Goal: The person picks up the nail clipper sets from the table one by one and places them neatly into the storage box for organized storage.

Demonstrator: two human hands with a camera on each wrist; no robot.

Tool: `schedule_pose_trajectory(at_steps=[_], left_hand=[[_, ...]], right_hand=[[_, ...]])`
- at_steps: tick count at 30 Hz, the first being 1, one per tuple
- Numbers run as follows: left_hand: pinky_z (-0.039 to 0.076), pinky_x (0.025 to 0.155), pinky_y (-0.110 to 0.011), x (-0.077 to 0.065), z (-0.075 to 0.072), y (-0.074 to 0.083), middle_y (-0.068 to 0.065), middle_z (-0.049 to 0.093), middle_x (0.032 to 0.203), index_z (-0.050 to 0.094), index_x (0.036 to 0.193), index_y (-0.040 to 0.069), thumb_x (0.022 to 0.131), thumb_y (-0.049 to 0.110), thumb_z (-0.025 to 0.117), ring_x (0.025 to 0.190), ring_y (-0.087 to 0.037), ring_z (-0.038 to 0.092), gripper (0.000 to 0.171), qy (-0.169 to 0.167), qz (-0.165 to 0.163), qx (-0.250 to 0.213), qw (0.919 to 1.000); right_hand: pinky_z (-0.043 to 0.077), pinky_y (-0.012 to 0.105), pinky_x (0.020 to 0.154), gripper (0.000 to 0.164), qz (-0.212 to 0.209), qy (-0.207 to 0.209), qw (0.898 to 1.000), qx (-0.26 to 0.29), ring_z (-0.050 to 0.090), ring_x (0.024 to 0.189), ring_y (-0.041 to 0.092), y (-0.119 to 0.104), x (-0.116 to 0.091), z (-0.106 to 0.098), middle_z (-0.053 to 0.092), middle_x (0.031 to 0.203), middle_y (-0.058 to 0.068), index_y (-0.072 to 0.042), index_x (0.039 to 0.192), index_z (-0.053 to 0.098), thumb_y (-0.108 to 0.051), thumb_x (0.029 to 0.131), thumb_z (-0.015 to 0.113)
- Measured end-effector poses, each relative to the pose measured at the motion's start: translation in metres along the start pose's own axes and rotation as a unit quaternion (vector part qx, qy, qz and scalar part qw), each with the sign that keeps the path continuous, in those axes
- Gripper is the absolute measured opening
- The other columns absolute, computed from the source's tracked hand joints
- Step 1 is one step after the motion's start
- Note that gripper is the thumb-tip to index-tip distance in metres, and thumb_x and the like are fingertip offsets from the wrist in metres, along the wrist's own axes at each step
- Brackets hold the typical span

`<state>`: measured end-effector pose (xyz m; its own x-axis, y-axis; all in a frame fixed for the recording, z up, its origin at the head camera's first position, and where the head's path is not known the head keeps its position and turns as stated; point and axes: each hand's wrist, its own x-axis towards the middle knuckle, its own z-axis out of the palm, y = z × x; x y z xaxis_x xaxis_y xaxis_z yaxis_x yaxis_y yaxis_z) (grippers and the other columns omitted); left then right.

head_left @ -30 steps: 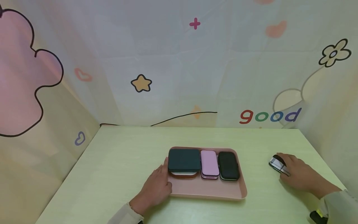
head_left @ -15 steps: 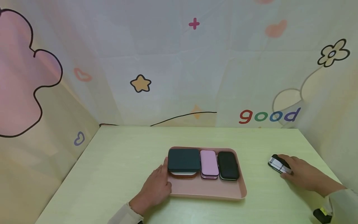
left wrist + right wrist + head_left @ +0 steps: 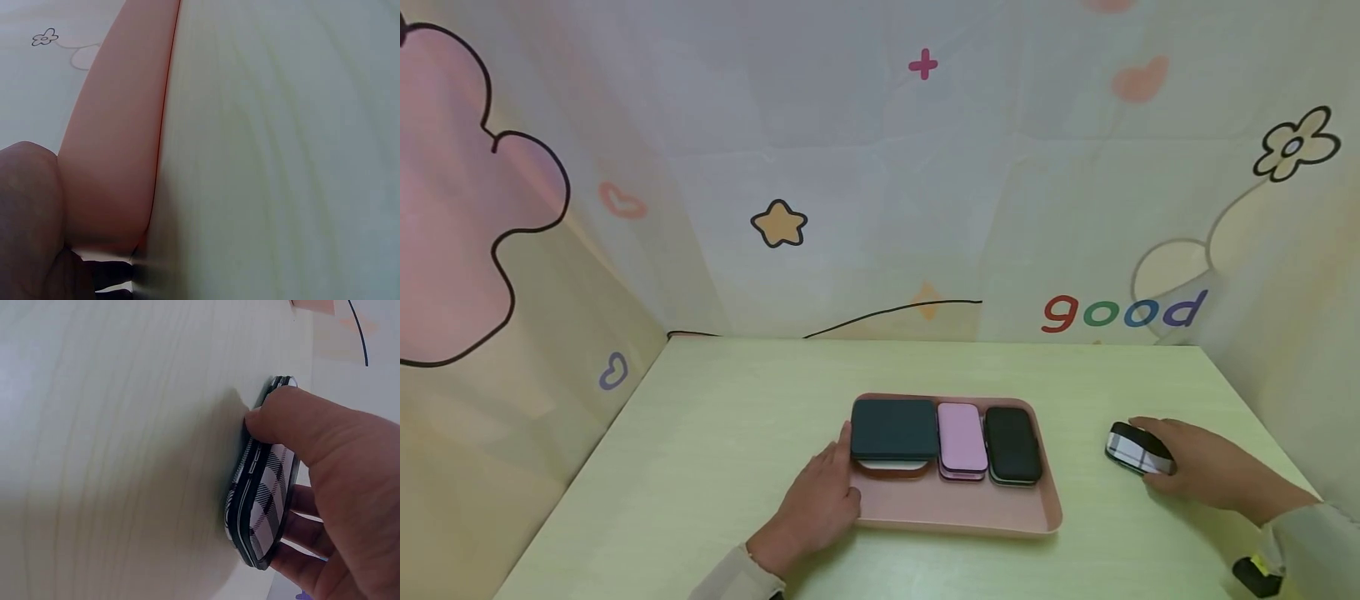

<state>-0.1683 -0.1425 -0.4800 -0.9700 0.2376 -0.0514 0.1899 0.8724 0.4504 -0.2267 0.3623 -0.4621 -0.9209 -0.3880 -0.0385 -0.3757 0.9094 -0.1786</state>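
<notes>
My right hand (image 3: 1198,462) grips a small plaid case (image 3: 1135,450) with black edges, right of the tray. In the right wrist view the thumb (image 3: 278,419) presses one side of the case (image 3: 265,500), with the fingers on the other side. The case is tilted on its long edge, close over the table; whether it touches cannot be told. My left hand (image 3: 820,500) lies against the left side of a pink tray (image 3: 955,508), fingers straight along its wall. In the left wrist view the hand touches the tray's wall (image 3: 119,137).
On the tray lie a dark green flat case (image 3: 893,429) atop white and brown ones, a pink case (image 3: 962,437) and a black case (image 3: 1013,444), each on another. The pale table (image 3: 700,450) extends around it. A printed backdrop (image 3: 865,167) stands behind.
My right hand has shifted left with the plaid case, bringing it nearer the tray. My left hand and the tray have stayed in place.
</notes>
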Motion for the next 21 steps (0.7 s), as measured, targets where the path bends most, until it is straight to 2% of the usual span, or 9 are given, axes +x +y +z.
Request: schedule_pose_trajectory(at_steps=[5,9,21], left_hand=[[0.030,0.118,-0.054,0.001,0.001,0.000,-0.018,0.034,0.160,0.006,0.160,0.000,0.098,0.018,0.043,0.148,-0.036,0.033,0.074,0.002,0.003,0.004,1.0000],[0.030,0.118,-0.054,0.001,0.001,-0.001,-0.019,0.034,0.160,0.006,0.160,0.000,0.098,0.018,0.042,0.148,-0.036,0.033,0.074,0.003,0.003,0.007,1.0000],[0.030,0.118,-0.054,0.002,0.002,-0.002,-0.017,0.032,0.161,0.005,0.160,0.001,0.097,0.020,0.042,0.148,-0.036,0.032,0.075,0.001,0.001,0.006,1.0000]], right_hand=[[0.053,0.038,0.077,0.068,-0.017,0.014,1.000,-0.008,0.057,0.088,0.014,-0.011,0.006,0.000,0.066,0.112,0.007,-0.003,0.136,0.055,-0.029,0.078,0.080],[0.053,0.037,0.077,0.064,-0.036,0.029,0.999,-0.013,0.056,0.087,0.012,-0.022,0.011,-0.002,0.066,0.110,0.005,-0.004,0.133,0.058,-0.027,0.077,0.080],[0.055,0.043,0.082,0.063,-0.051,0.028,0.998,0.003,0.059,0.094,0.017,-0.053,0.030,-0.016,0.064,0.122,0.011,-0.006,0.138,0.056,-0.028,0.084,0.078]])
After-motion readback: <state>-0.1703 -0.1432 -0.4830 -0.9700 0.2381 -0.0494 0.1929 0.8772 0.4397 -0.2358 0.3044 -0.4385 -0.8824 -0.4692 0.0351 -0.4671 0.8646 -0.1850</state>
